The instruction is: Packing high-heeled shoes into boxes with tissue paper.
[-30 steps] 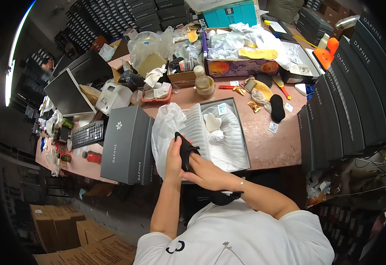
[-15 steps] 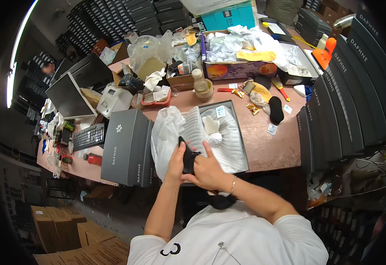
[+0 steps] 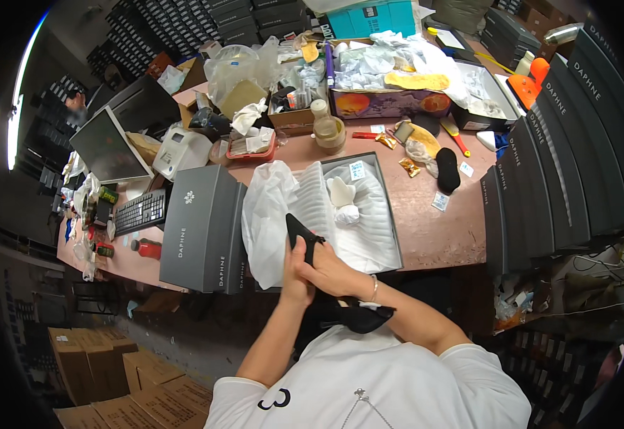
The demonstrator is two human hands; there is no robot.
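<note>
Black and pointed, a shoe (image 3: 302, 236) sits clasped in both hands at the near edge of the table (image 3: 441, 236). Left hand (image 3: 294, 275) wraps it from the left, right hand (image 3: 333, 270) closes over it from the right, fingers curled tight. Just beyond them lies an open shoebox (image 3: 390, 222) lined with white paper (image 3: 358, 229), a white plastic bag (image 3: 269, 214) spilling over its left side. Beside that rests a grey box lid (image 3: 201, 229). Another black shoe (image 3: 362, 316) lies at the person's chest
</note>
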